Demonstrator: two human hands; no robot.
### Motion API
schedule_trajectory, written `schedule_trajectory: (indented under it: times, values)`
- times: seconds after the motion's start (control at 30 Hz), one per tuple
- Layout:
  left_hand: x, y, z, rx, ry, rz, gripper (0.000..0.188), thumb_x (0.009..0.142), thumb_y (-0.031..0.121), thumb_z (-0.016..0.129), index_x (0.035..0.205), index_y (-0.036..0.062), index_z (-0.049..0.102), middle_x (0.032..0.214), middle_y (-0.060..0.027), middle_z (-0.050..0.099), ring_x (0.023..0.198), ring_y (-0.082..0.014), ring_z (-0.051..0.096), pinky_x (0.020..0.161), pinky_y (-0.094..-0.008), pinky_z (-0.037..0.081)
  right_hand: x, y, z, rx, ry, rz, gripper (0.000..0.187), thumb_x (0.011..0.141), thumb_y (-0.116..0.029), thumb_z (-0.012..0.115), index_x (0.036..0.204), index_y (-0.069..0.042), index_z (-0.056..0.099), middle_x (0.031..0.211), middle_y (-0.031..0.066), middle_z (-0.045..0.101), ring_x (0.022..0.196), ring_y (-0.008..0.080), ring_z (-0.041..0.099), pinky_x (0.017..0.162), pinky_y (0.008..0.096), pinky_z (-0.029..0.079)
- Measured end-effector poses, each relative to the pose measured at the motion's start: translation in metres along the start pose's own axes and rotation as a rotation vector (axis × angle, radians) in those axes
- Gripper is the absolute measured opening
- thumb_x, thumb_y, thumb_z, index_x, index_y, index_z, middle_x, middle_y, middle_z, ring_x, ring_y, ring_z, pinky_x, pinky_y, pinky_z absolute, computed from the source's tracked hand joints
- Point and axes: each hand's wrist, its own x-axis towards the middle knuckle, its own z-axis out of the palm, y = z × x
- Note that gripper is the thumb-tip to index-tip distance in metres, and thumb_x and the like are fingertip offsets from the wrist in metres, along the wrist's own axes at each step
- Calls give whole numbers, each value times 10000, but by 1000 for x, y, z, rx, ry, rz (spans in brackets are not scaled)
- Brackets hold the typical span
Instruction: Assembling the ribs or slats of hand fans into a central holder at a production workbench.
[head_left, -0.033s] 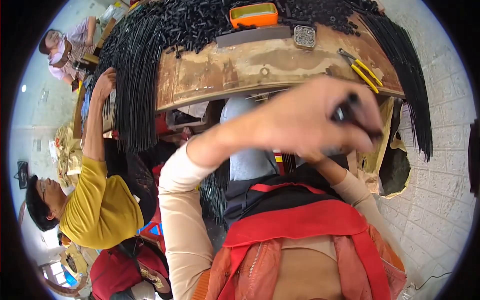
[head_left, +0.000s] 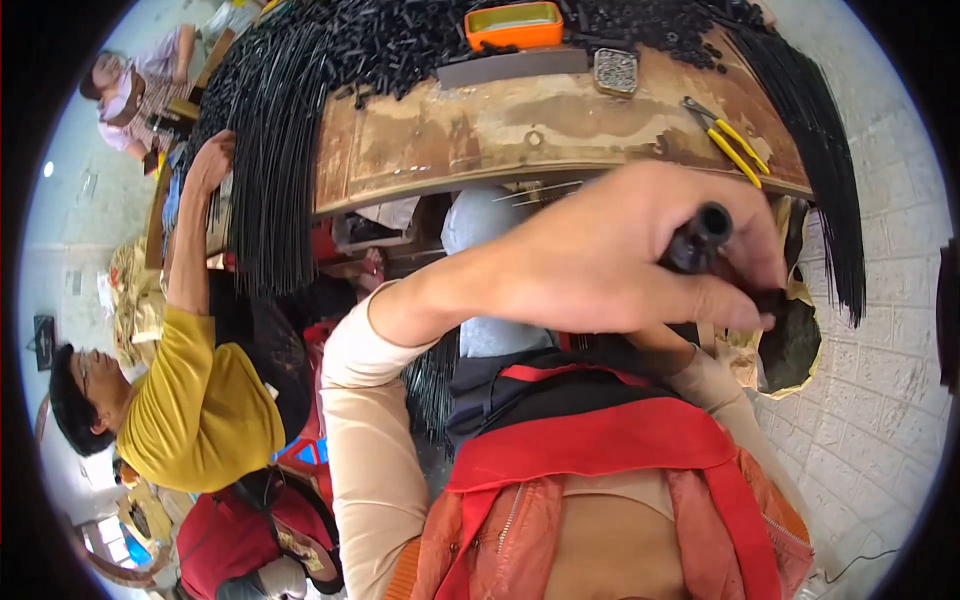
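My left hand (head_left: 650, 250) reaches across to the right, in front of my waist. Its fingers curl round a short black tube (head_left: 708, 225), whose hollow round end faces up. Behind it my right forearm (head_left: 668, 348) comes in from the right, and the right hand is hidden by the left. Beyond them, on the worktable (head_left: 420, 150), lie pliers (head_left: 725, 140) with yellow handles. A small clear box (head_left: 615, 72) of tiny metal pieces sits further back.
Heaped black tube pieces (head_left: 400, 50) cover the table's far side beside an orange tray (head_left: 513, 25). Bundles of long black rods (head_left: 275, 180) hang over the front edge at left, others (head_left: 800, 130) at right. A co-worker in yellow (head_left: 205, 420) sits at left, one arm towards the rods.
My left hand has tilted slightly, so the tube's open end now shows clearly. The part of my right hand that showed beneath it is now covered.
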Motion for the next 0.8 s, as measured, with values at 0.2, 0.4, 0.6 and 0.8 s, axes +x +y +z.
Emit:
schedule_trajectory:
  times: [0.2, 0.4, 0.6, 0.8]
  values:
    - [-91, -105, -43, -153, 1201, -15, 134, 956, 109, 568, 920, -18, 588, 885, -102, 661, 829, -171, 651, 805, -278, 520, -20, 8, 17, -125, 13, 46, 224, 921, -156, 642, 1020, 44, 625, 773, 73, 643, 679, 139, 640, 657, 273, 534]
    - [-97, -179, -6, -490, 1465, 155, 142, 953, 101, 590, 1019, -17, 546, 965, -144, 667, 801, -169, 647, 752, -295, 556, -25, 12, 27, -136, 15, 66, 200, 933, -130, 619, 1034, 42, 620, 751, 75, 647, 680, 145, 643, 679, 290, 555]
    - [-76, -179, -3, -438, 1513, 208, 121, 953, 110, 591, 1020, 12, 567, 993, -142, 667, 838, -193, 648, 778, -304, 540, -20, 16, 28, -165, 12, 56, 192, 932, -127, 625, 1037, 34, 625, 759, 72, 648, 688, 143, 641, 673, 285, 552]
    - [-104, -184, 0, -710, 1335, 99, 132, 939, 116, 616, 1012, 6, 606, 984, -113, 665, 882, -199, 657, 796, -306, 551, -16, 14, 21, -152, 53, 70, 184, 928, -137, 637, 1015, 25, 620, 760, 62, 644, 690, 136, 642, 672, 278, 547]
